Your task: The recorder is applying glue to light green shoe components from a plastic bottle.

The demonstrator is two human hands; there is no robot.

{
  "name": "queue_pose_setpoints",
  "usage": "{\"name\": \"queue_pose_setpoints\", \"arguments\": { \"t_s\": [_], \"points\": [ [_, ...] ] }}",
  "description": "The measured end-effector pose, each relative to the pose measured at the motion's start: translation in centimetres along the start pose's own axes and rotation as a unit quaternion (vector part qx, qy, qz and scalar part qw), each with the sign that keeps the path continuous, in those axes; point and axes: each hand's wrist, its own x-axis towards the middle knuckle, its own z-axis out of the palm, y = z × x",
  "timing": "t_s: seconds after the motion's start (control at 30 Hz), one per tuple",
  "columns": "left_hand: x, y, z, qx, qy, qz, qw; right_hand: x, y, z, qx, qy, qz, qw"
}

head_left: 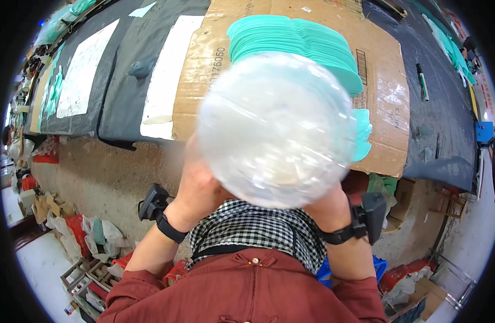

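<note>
Clear container (274,132) gripped in left hand (199,185), right hand (329,209); partly hides near edge of cardboard (390,134).

The black-covered desk (449,121) bears flattened cardboard (384,121), white sheets (169,70) and a green-and-black marker pen (423,83).

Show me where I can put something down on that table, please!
Bare cardboard shows between the white sheet and the green stack, and again past that stack on the marker side. The middle is crowded: the stack fills it, and the blurry round plastic thing hides what's behind.
</note>
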Motion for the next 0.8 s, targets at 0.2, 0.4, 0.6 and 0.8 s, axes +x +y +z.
{"name": "queue_pose_setpoints", "arguments": {
  "t_s": [0.2, 0.4, 0.6, 0.8],
  "points": [
    [1.5, -2.5, -2.7, 0.109, 0.048, 0.008, 0.993, -0.2, 0.2, -7.9, -0.134, 0.024, 0.103, 0.985],
    [5.5, -2.5, -4.2, 0.109, 0.088, -0.06, 0.988, 2.9, 4.6, -12.1, -0.022, 0.213, 0.124, 0.969],
    [9.9, -4.0, -2.8, 0.065, 0.086, -0.081, 0.991, 4.4, 1.9, -5.1, 0.017, 0.132, 0.144, 0.981],
    [12.6, -4.4, -0.1, 0.1, 0.062, -0.122, 0.985, 2.3, 2.3, -4.0, -0.077, 0.13, 0.01, 0.988]
  ]
}}
